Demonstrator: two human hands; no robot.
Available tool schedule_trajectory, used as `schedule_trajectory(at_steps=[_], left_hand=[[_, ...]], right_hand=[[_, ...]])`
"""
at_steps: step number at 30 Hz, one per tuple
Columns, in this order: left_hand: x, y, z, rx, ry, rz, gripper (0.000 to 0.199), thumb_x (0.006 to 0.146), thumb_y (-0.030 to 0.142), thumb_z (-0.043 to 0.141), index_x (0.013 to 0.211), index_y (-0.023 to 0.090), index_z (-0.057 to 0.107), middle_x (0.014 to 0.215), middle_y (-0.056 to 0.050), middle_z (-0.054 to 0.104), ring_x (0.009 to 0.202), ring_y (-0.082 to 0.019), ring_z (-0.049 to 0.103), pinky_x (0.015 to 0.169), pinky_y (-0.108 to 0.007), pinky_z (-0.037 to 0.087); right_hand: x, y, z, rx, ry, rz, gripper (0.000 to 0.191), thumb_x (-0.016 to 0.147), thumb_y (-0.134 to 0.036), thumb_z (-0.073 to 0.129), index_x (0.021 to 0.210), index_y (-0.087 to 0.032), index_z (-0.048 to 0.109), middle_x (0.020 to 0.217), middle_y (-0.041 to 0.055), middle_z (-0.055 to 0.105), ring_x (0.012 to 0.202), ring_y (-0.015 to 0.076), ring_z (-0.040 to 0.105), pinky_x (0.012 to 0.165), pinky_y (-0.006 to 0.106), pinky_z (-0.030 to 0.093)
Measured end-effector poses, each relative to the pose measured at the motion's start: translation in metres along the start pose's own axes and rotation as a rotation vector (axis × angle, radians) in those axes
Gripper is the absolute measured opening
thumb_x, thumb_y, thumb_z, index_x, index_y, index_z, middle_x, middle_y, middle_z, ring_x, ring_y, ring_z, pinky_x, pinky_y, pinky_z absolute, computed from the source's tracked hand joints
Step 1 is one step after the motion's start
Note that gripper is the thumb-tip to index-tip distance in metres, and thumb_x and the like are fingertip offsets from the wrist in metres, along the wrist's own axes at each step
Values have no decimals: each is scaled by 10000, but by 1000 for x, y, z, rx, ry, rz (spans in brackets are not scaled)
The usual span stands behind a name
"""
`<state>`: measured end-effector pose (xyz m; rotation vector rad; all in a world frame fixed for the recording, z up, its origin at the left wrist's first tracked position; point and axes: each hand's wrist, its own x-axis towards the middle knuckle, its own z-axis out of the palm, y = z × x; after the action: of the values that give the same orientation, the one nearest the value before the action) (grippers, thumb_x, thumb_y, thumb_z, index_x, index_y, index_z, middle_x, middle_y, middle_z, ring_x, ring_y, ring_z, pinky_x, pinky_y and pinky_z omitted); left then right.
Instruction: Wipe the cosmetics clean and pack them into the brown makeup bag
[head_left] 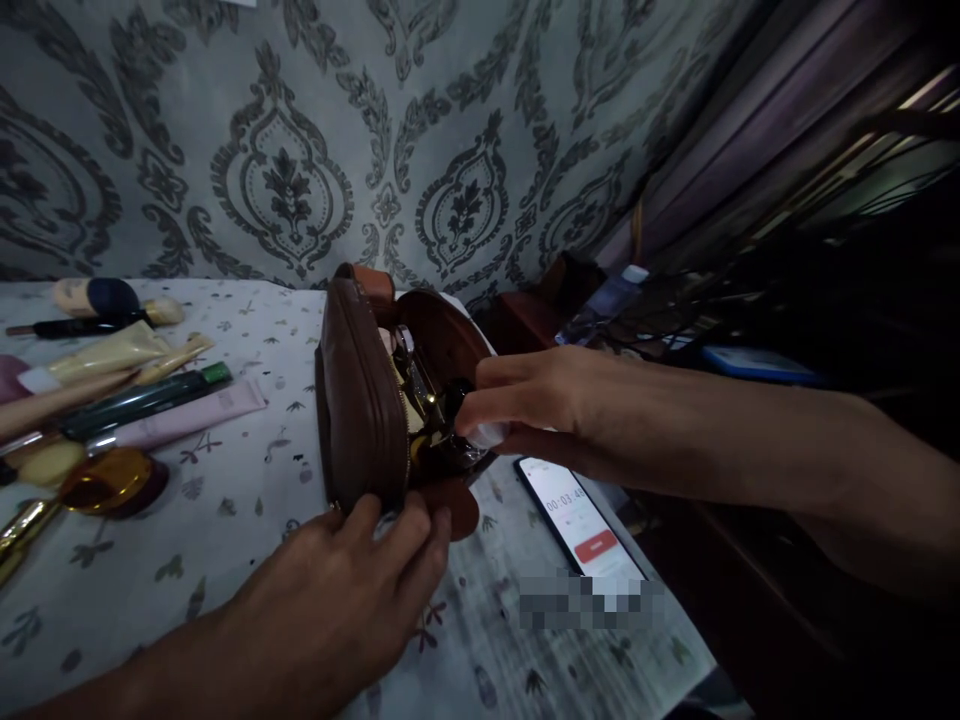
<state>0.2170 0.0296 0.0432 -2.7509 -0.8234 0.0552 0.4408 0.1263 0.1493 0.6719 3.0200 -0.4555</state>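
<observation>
A brown leather cosmetic bag (360, 390) stands unzipped on the table, its opening turned to the right. Inside, several small items with shiny gold parts are crowded together. My left hand (352, 580) has its fingers curled over the bag's near end, by the zip. My right hand (525, 400) reaches into the opening from the right, fingers closed on a small whitish, see-through rounded item (487, 434). Its kind is hidden by my fingers. Something black shows just beside those fingertips. A brown flap (454, 510) hangs out at the bag's near right.
Several tubes, brushes and a round amber jar (112, 482) lie on the left of the patterned tablecloth (247, 560). A phone (577, 520) showing a timer lies right of the bag. A clear bottle (604, 305) and dark clutter sit beyond the table's right edge.
</observation>
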Motion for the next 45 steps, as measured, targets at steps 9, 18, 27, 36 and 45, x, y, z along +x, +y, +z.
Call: schedule_trajectory(at_steps=[9, 18, 27, 36, 45], left_hand=[[1, 2, -5, -20, -25, -35, 555, 889, 116, 484, 1437, 180, 416, 1261, -141, 595, 891, -226, 656, 577, -287, 534], [2, 1, -2, -63, 30, -38, 559, 881, 114, 494, 1432, 191, 437, 1225, -133, 637, 872, -227, 671, 551, -273, 518], [1, 1, 0, -78, 58, -48, 527, 881, 144, 527, 1405, 161, 469, 1196, -147, 640, 874, -257, 676, 526, -301, 529], [0, 3, 1, -73, 67, -108, 512, 911, 102, 510, 1410, 211, 474, 1229, -122, 647, 875, -210, 677, 575, -257, 543], [-7, -3, -8, -151, 117, -97, 561, 915, 59, 459, 1460, 183, 408, 1294, -158, 616, 920, -220, 665, 616, -277, 536]], right_hand=[[12, -9, -1, 20, -30, 114, 186, 970, -273, 515, 876, -160, 629, 834, 26, 573, 705, 123, 530, 666, 254, 380], [17, -5, -2, 14, -7, 147, 138, 947, -185, 533, 829, -158, 599, 851, 26, 576, 740, 131, 537, 678, 258, 378], [25, -6, -13, -5, -135, 134, 149, 936, -120, 499, 849, -144, 617, 873, 38, 610, 765, 136, 571, 712, 264, 407], [22, -8, -12, -24, -120, 235, 127, 915, -167, 580, 1001, -155, 673, 931, 53, 668, 841, 159, 628, 741, 262, 437], [15, -1, -3, -48, -77, 303, 235, 898, -253, 638, 1110, -152, 628, 924, 48, 669, 739, 146, 605, 647, 246, 418]])
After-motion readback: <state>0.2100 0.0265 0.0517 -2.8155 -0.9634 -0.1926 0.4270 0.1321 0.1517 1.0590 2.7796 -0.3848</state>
